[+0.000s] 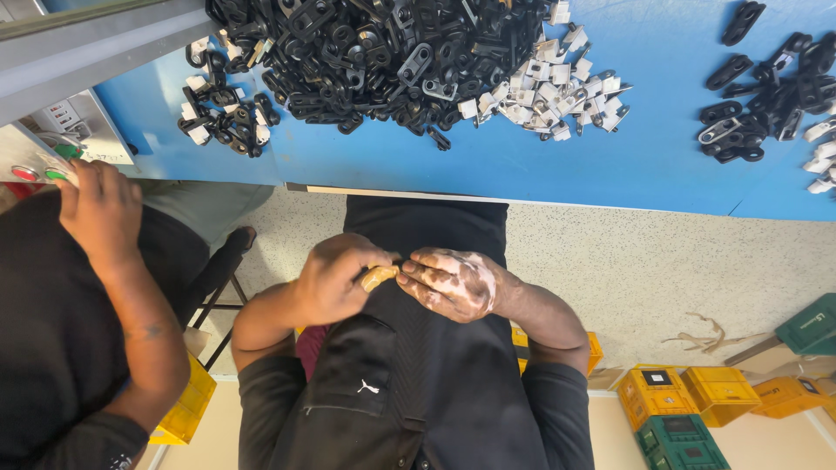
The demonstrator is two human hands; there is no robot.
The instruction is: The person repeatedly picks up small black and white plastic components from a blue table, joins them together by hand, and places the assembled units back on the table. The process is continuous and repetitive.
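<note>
Your left hand [335,278] and right hand [453,283] meet below the near edge of the blue surface [540,165], both clenched in a grip on a small tan piece [378,277] pinched between their fingertips. Above that edge, the big heap of black parts [366,52] lies on the surface with white clips [557,96] just beside it. Left of the heap, another person's hand [100,209] rests by a red button [24,173] and a green button [57,173].

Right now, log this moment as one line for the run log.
left hand: pinching small tan piece | right hand: touching same piece | blue table: black parts pile, white clips | co-worker's hand: at button box
</note>
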